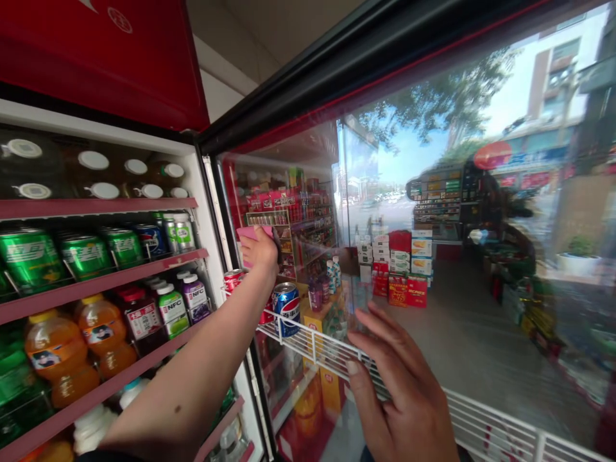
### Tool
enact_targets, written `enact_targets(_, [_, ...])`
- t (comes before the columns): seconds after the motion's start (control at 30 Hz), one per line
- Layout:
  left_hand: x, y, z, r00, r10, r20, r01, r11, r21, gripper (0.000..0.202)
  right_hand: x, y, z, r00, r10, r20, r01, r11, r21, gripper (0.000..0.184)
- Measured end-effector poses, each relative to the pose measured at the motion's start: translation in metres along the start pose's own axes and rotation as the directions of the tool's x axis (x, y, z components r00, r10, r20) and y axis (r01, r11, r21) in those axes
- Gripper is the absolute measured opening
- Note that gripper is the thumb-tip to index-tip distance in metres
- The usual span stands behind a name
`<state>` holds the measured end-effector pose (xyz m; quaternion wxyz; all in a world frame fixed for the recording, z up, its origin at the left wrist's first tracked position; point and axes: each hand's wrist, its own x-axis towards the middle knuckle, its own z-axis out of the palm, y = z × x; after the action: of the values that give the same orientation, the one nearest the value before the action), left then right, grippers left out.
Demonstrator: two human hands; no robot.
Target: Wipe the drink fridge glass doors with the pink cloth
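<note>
My left hand (260, 251) reaches up to the inside of the open glass fridge door (433, 212) and is closed on a pink cloth (251, 233) pressed against the glass near the hinge. My right hand (399, 391) lies flat on the glass lower down, fingers stretched out and holding nothing, just over the white wire door rack (317, 343). A blue Pepsi can (286, 308) and a red can (233, 280) stand in that rack below my left hand.
The fridge's red shelves (96, 285) at left hold green cans (31, 256), orange drink bottles (58, 359), NFC bottles (173, 309) and white-capped bottles on top. The glass reflects shop shelving, stacked boxes and a street.
</note>
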<state>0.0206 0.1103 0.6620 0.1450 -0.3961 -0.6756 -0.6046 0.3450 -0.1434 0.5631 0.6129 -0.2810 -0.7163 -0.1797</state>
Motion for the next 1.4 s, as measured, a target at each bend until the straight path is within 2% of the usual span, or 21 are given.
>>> enact_targets(0.13, [-0.017, 0.016, 0.001, 0.975, -0.218, -0.05, 0.213, 0.972, -0.097, 0.059, -0.008, 0.001, -0.012, 1.0, 0.007, -0.001, -0.007, 1.0, 0.018, 0.024])
enact_targets(0.2, [-0.023, 0.024, 0.002, 0.969, -0.245, -0.042, 0.237, 0.961, -0.142, 0.06, -0.01, 0.007, -0.017, 1.0, 0.015, 0.0, -0.015, 1.0, 0.026, 0.024])
enact_targets(0.37, [-0.036, 0.039, 0.004, 0.973, -0.228, -0.04, 0.217, 0.959, -0.18, 0.06, -0.011, 0.021, -0.028, 0.999, 0.036, -0.003, -0.036, 0.996, 0.082, 0.023])
enact_targets(0.53, [-0.064, 0.055, 0.004, 0.988, -0.143, -0.066, 0.131, 0.978, -0.163, 0.063, -0.014, 0.021, -0.039, 1.0, 0.004, -0.012, -0.003, 0.992, 0.123, 0.022])
enact_targets(0.73, [-0.124, 0.09, 0.0, 0.998, -0.038, -0.046, 0.029, 0.985, -0.172, 0.083, -0.028, 0.023, -0.055, 1.0, 0.023, -0.014, -0.02, 0.986, 0.164, 0.022])
enact_targets(0.87, [-0.167, 0.115, -0.008, 0.995, 0.091, -0.031, -0.095, 0.979, -0.182, 0.09, -0.032, 0.026, -0.064, 0.999, 0.033, -0.014, -0.03, 0.983, 0.183, 0.023])
enact_targets(1.0, [-0.206, 0.138, -0.022, 0.967, 0.252, -0.021, -0.251, 0.949, -0.192, 0.089, -0.035, 0.029, -0.071, 0.999, 0.033, -0.013, -0.03, 0.983, 0.179, 0.024])
enact_targets(1.13, [-0.231, 0.156, -0.035, 0.92, 0.391, 0.013, -0.381, 0.902, -0.201, 0.096, -0.038, 0.028, -0.074, 0.999, 0.023, -0.024, -0.019, 0.984, 0.179, 0.023])
enact_targets(1.2, [-0.238, 0.164, -0.04, 0.868, 0.496, 0.021, -0.483, 0.854, -0.195, 0.097, -0.04, 0.027, -0.076, 0.999, 0.033, -0.037, -0.026, 0.984, 0.179, 0.022])
enact_targets(1.3, [-0.245, 0.177, -0.043, 0.733, 0.68, 0.005, -0.67, 0.723, -0.17, 0.095, -0.04, 0.026, -0.078, 0.997, 0.054, -0.054, -0.044, 0.985, 0.165, 0.021])
enact_targets(1.4, [-0.252, 0.193, -0.044, 0.605, 0.796, -0.011, -0.787, 0.597, -0.155, 0.094, -0.039, 0.026, -0.082, 0.997, 0.03, -0.07, -0.019, 0.989, 0.147, 0.022])
